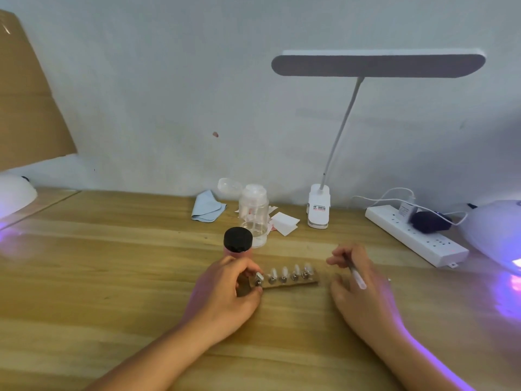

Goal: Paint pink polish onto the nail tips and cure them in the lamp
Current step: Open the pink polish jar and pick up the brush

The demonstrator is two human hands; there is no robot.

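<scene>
Holds the left end of the wooden strip (293,284) with the left hand (225,292), fingers curled round it. Flat on the worktop (112,263), right in front of the person, long side running left to right, with the right end a tiny bit farther away. Five nail tips (284,272) in a row on little metal clips along the strip, all pointing away, toward the wall.

Pinches a thin brush (356,275) in the right hand (363,294), fingers curled, just beside the right end of the strip. Slanted brush, one end toward the person, the other end tucked in among the fingers.

Just behind the left hand, a pink polish bottle (238,240) with a black cap, standing up. Behind that, a clear pump bottle (253,213), a blue cloth (207,207) and some white pads (284,222).

Far to the right, a white cure lamp (493,230) glowing purple, next to a power strip (414,235). At the far left edge, a second lamp (14,193), also glowing. At the back, a tall white desk lamp (377,64) standing on its clip.
</scene>
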